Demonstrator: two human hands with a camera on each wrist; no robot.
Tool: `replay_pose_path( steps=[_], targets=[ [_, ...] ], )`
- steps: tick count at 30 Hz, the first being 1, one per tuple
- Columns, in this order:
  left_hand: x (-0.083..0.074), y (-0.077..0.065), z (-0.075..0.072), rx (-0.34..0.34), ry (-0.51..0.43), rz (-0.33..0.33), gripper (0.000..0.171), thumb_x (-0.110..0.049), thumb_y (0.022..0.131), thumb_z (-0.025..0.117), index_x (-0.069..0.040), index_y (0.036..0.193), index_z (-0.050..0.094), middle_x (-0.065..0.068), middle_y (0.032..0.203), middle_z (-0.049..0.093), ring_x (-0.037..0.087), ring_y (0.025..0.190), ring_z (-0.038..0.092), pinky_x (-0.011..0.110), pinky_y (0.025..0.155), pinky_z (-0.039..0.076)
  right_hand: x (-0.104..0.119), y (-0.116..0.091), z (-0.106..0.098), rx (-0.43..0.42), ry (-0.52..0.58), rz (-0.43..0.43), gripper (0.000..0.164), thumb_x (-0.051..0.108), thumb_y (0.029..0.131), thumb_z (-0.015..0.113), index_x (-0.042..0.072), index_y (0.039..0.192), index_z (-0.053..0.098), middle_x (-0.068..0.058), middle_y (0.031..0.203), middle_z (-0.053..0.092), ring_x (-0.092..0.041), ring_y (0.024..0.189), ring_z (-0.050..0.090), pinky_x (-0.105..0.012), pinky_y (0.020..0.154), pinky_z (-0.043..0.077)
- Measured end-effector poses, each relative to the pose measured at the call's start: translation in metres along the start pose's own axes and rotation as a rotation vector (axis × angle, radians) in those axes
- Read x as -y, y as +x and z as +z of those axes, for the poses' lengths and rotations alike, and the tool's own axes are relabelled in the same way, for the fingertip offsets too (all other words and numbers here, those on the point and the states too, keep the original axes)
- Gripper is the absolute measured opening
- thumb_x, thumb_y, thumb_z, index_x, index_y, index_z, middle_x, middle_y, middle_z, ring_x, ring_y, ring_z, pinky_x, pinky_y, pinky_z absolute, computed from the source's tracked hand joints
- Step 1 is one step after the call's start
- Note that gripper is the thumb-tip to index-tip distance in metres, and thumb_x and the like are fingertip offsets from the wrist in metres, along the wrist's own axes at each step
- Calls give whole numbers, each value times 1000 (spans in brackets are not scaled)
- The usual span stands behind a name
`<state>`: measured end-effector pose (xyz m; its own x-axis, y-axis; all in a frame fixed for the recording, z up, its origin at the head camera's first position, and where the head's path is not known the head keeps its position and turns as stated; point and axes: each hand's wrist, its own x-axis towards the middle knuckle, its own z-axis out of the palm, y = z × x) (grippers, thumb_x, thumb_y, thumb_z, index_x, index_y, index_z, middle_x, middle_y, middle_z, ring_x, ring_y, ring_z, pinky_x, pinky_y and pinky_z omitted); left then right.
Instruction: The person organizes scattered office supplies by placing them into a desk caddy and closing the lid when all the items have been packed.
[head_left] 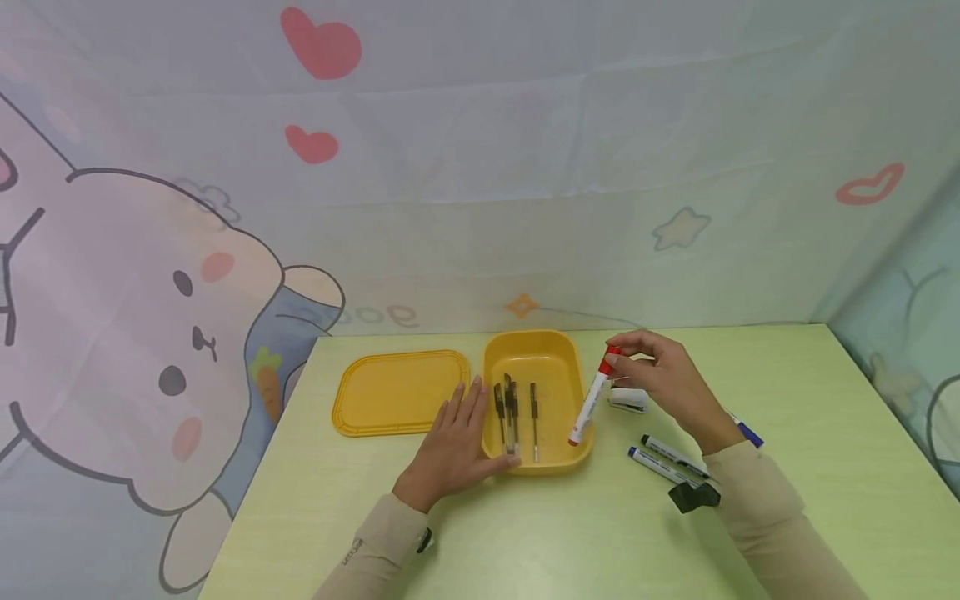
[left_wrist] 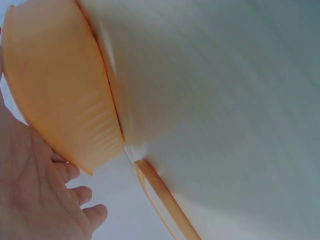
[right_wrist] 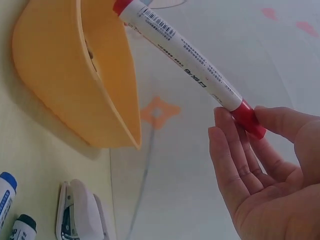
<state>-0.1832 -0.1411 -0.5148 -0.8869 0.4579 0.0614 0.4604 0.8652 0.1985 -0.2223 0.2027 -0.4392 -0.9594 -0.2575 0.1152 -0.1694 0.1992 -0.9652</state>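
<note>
The red marker [head_left: 591,407] is pinched at its cap by the thumb and fingers of the right hand [head_left: 667,379] and held aloft, its lower end at the right edge of the yellow box [head_left: 551,367] in the head view. The left hand [head_left: 453,454] is laid at the box's left side, its fingers straight, its thumb spread along the near rim. The box, with slim pens [head_left: 509,408] inside, is set on a pale desk [head_left: 585,533] between a yellow lid [head_left: 401,392] and a white stapler [head_left: 628,399]. The desk is backed by a cloth [head_left: 480,167] printed with hearts [head_left: 326,50] and a cartoon rabbit [head_left: 187,333]. The marker's white barrel is printed with dark lettering and a barcode, and both its ends are red.
</note>
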Motion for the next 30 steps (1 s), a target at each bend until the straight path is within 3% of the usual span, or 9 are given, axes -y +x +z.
replay_pose_path(
  steps=[22,30],
  targets=[
    [2,1,3,-4,5,3,113,-81,90,44,-2,163,8,14,171,4,39,156,10,58,122,19,1,28,29,84,-97,2,32,26,99,68,8,126,66,-13,113,71,-29,96,73,-31,81,60],
    [1,1,2,-11,5,7,112,-81,91,43,-2,163,9,15,171,5,39,156,10,58,122,20,-2,29,34,116,-151,1,30,24,99,69,9,125,68,-11,115,72,-27,94,73,-40,85,60]
  ],
)
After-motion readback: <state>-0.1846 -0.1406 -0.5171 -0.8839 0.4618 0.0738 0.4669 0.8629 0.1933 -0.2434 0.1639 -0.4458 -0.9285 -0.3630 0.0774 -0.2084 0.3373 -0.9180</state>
